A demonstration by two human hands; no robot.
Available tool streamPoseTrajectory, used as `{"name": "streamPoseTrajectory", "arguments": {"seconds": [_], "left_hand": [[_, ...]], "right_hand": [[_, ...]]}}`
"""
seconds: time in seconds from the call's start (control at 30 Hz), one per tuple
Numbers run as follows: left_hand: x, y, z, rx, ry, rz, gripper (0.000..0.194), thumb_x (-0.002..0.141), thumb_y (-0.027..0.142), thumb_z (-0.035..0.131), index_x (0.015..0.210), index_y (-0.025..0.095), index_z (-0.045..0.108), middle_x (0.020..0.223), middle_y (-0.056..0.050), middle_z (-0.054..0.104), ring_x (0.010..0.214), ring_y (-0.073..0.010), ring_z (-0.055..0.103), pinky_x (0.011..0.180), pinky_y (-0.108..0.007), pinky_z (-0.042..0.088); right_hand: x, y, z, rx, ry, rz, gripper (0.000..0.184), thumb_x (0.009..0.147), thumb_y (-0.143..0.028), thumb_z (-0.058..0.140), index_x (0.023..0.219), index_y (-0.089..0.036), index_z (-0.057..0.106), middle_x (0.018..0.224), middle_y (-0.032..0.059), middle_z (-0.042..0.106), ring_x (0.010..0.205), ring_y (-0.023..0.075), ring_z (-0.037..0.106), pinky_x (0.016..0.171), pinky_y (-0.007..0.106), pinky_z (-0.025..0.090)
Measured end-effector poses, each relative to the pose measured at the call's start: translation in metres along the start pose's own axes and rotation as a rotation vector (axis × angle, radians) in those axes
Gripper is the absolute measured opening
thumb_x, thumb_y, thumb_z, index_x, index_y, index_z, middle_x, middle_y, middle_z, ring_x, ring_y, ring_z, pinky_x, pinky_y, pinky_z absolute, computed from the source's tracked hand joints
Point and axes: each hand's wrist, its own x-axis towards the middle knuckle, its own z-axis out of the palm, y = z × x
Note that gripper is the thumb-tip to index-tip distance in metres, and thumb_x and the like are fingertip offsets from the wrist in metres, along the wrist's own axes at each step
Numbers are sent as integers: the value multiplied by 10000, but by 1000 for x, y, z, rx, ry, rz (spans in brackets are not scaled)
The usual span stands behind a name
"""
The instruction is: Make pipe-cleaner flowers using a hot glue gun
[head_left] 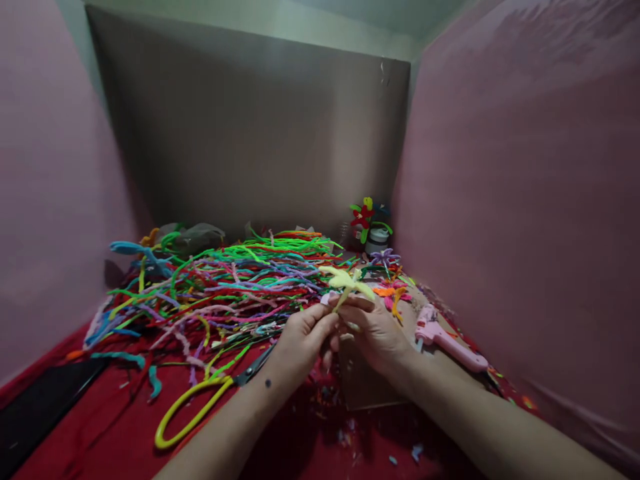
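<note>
A pale yellow pipe-cleaner flower (346, 280) stands up between my two hands, its petals spread above the fingers. My left hand (311, 332) pinches the flower's stem from the left, thumb and forefinger pressed together. From the other side my right hand (373, 327) is closed around the stem just under the petals, the fingers partly overlapping the left ones. The lower end of the stem is hidden by the fingers. Below my left wrist lie scissors (193, 413) with yellow handles, their blades partly covered by the arm.
A large heap of coloured pipe cleaners (250, 273) spreads behind my hands. On the right rests a pink glue gun (450, 343). A brown board (370, 383) lies under my hands. Finished flowers (363, 215) stand at the back. A black flat object (45, 407) is at left.
</note>
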Motion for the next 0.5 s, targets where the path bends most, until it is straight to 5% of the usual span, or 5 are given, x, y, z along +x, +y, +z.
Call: {"name": "streamPoseTrajectory", "arguments": {"seconds": [0.1, 0.23, 0.5], "left_hand": [[-2, -10, 3, 528, 235, 318, 122, 851, 250, 460, 863, 171, 552, 683, -32, 629, 573, -156, 607, 518, -240, 415], [-2, -22, 5, 965, 335, 520, 168, 891, 189, 386, 837, 164, 542, 612, -36, 621, 513, -164, 598, 482, -254, 357], [-1, -20, 3, 1028, 365, 607, 175, 898, 157, 360, 915, 128, 531, 605, -31, 606, 482, -149, 575, 460, -253, 333]], "right_hand": [[0, 2, -1, 19, 108, -9, 160, 560, -169, 767, 695, -164, 681, 655, -16, 631, 572, 96, 521, 546, 220, 403], [1, 6, -3, 3, 135, -32, 145, 560, -141, 761, 677, -153, 676, 619, -30, 607, 566, 82, 505, 539, 208, 378], [-1, 7, -2, 25, 97, -55, 148, 561, -153, 765, 690, -161, 693, 638, -18, 628, 579, 91, 505, 551, 218, 368]]}}
